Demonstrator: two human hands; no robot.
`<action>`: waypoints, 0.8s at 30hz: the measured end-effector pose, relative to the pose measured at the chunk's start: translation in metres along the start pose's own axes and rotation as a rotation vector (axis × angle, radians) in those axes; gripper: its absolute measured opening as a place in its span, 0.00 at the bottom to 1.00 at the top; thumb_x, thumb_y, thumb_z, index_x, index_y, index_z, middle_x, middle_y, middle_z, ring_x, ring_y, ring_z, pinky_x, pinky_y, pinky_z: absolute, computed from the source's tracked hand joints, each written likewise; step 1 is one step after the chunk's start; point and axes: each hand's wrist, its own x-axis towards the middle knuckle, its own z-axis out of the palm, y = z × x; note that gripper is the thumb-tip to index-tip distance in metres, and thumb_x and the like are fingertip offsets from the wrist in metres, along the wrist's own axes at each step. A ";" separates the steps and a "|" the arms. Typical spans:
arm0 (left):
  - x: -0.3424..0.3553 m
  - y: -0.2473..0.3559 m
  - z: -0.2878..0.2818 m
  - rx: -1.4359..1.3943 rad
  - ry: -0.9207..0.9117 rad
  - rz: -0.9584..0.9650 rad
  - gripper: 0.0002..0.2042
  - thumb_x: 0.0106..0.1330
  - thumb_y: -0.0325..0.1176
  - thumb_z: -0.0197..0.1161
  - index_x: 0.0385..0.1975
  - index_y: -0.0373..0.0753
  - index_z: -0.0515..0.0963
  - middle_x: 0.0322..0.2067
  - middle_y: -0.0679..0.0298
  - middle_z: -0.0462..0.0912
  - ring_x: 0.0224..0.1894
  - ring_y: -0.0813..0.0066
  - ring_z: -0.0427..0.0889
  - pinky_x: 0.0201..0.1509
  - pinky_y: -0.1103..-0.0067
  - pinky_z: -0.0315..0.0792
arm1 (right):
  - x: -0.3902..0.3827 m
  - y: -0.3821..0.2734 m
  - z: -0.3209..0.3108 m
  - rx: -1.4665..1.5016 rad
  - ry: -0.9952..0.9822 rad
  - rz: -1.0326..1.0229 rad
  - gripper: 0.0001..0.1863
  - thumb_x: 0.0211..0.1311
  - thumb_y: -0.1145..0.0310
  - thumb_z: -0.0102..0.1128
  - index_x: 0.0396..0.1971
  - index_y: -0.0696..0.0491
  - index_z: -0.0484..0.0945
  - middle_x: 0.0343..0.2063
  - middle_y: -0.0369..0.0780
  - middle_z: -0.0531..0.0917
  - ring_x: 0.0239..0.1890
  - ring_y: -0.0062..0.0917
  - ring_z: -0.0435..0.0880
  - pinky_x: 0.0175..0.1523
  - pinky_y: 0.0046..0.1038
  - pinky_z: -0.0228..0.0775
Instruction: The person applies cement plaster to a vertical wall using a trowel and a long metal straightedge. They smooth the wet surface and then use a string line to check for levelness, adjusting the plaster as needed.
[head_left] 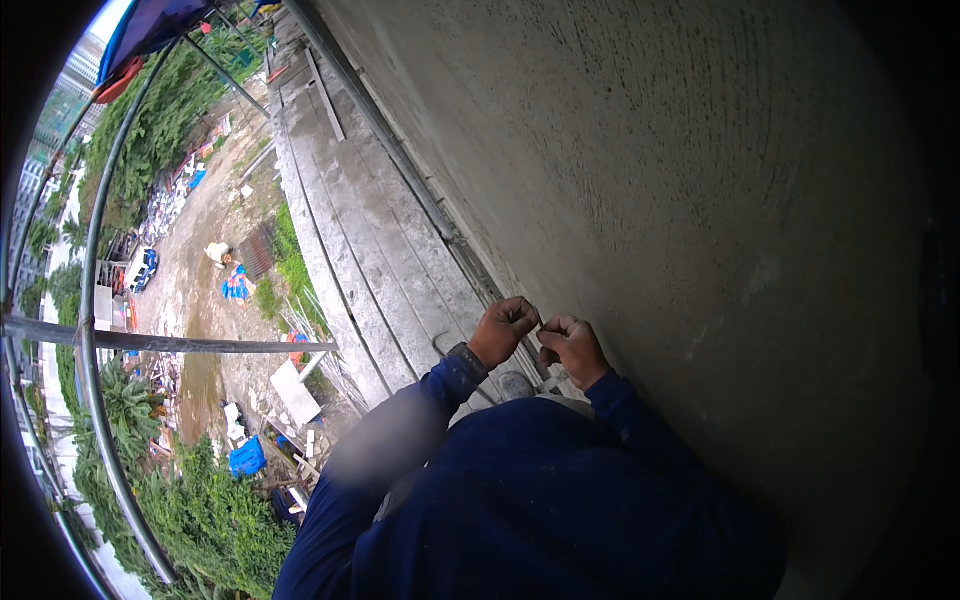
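Note:
My left hand (503, 330) and my right hand (575, 350) meet in front of my body, fingertips almost touching. Both are closed in a pinch. Something thin and small seems to run between the fingertips, too fine to name. Dark blue sleeves cover both forearms, and a dark band circles my left wrist. Close to my right hand rises a grey plastered wall (700, 200). Beneath the hands lies a narrow walkway of grey planks (370, 240), with part of a shoe (515, 385) showing below them.
A metal pipe (375, 120) runs along the wall's foot. On the left, scaffold tubes (95, 240) and a crossbar (200, 344) edge the walkway. Far below are muddy ground (200, 330), blue sheeting (246, 457), a vehicle (142, 270) and bushes. A loose board (325, 95) lies on the planks ahead.

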 end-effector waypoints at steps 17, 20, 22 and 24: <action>0.002 -0.010 0.008 -0.219 0.041 -0.166 0.03 0.72 0.31 0.61 0.36 0.41 0.78 0.25 0.77 0.75 0.22 0.91 0.68 0.25 0.88 0.62 | 0.004 0.003 0.002 -0.012 0.056 -0.047 0.08 0.70 0.69 0.62 0.33 0.58 0.80 0.25 0.36 0.83 0.23 0.17 0.81 0.30 0.22 0.73; 0.000 -0.008 0.012 -0.199 0.057 -0.179 0.03 0.72 0.30 0.61 0.36 0.41 0.78 0.25 0.77 0.75 0.23 0.91 0.68 0.25 0.88 0.62 | 0.002 -0.003 0.004 -0.025 0.090 -0.051 0.08 0.69 0.70 0.63 0.32 0.58 0.79 0.24 0.36 0.82 0.22 0.17 0.79 0.29 0.22 0.71; -0.001 -0.007 0.008 -0.194 0.048 -0.172 0.02 0.72 0.30 0.61 0.36 0.41 0.78 0.26 0.77 0.76 0.23 0.91 0.69 0.25 0.88 0.62 | 0.002 -0.004 0.006 -0.004 0.078 -0.054 0.07 0.69 0.70 0.63 0.32 0.58 0.80 0.24 0.35 0.82 0.22 0.17 0.79 0.29 0.21 0.70; -0.003 0.000 0.005 -0.246 0.003 -0.171 0.02 0.72 0.30 0.62 0.36 0.41 0.78 0.26 0.76 0.76 0.23 0.91 0.69 0.25 0.87 0.62 | 0.003 -0.005 0.005 0.017 0.044 -0.063 0.07 0.68 0.70 0.63 0.32 0.58 0.80 0.24 0.35 0.82 0.22 0.17 0.79 0.29 0.21 0.70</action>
